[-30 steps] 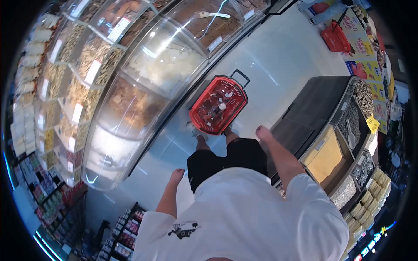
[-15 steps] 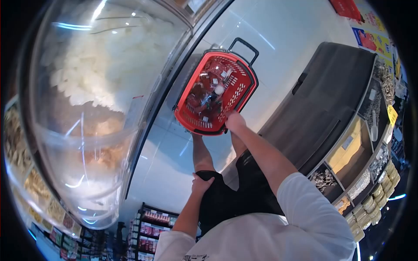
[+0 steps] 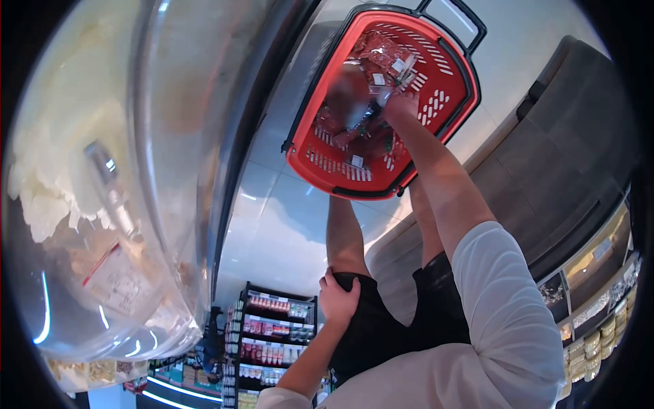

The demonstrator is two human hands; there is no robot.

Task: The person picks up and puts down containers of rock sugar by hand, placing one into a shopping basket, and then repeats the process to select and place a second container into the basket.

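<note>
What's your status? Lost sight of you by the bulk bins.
Right hand down in red basket, among packets. Left hand on thigh. Nothing blocking.

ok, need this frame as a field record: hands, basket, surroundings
setting: shop aisle, pale tiled floor
right hand: reaching into the red basket, at the packets; grip not clear
left hand: resting on the black shorts at the thigh
basket contents: red packets, partly blurred
basket position: on the floor in front of the person's legs
left side: clear curved bulk bin holding pale chunks
right side: dark counter with food bins
</note>
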